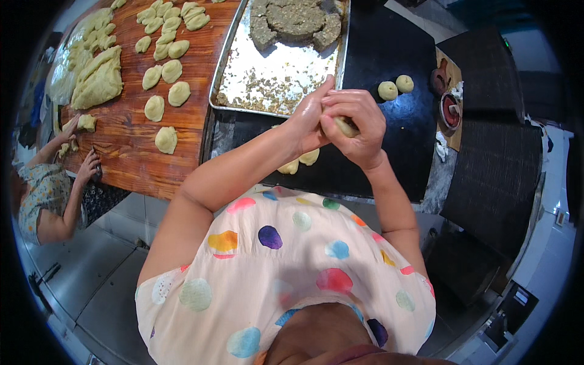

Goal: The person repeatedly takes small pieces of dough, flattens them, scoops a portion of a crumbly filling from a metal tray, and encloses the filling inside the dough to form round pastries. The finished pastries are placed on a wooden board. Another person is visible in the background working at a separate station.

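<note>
Both my hands are cupped together around a ball of pale dough point(345, 126), above the near edge of a metal tray. My left hand point(311, 116) supports it from the left, while the curled fingers of my right hand point(358, 121) wrap over it; a dark patch shows at the dough's opening. Below my wrists, pieces of flattened dough point(289, 167) lie on the black work surface, partly hidden by my forearm. The metal tray point(255, 75) holds a large block of brown, crumbly filling point(294, 20) and loose crumbs. Right of my hands sit two rounded dough balls point(388, 91).
On the wooden table point(137, 132) at left lie several dough pieces point(172, 71) and a large dough slab point(98, 78). A co-worker's hand point(87, 166) holds a tool there, beside a dough strip point(86, 122). A bowl with red contents point(450, 112) stands on a board at right.
</note>
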Demonstrator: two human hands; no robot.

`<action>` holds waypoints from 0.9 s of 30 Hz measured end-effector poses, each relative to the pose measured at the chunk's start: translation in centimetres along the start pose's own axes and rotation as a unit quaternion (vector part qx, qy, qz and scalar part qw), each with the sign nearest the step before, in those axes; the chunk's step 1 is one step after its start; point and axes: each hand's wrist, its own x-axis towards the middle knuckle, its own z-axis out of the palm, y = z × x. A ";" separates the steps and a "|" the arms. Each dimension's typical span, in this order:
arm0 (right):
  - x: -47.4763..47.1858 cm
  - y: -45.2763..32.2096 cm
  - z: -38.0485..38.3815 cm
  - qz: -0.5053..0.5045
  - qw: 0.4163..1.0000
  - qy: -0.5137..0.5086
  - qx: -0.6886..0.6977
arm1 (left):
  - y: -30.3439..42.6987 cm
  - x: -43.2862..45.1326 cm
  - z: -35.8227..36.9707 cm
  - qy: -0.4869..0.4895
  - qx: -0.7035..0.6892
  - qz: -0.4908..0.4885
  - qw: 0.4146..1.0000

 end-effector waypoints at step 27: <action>0.3 -1.6 -0.8 -0.010 0.998 0.060 -0.028 | -0.3 -1.3 2.0 -0.020 0.054 0.015 0.998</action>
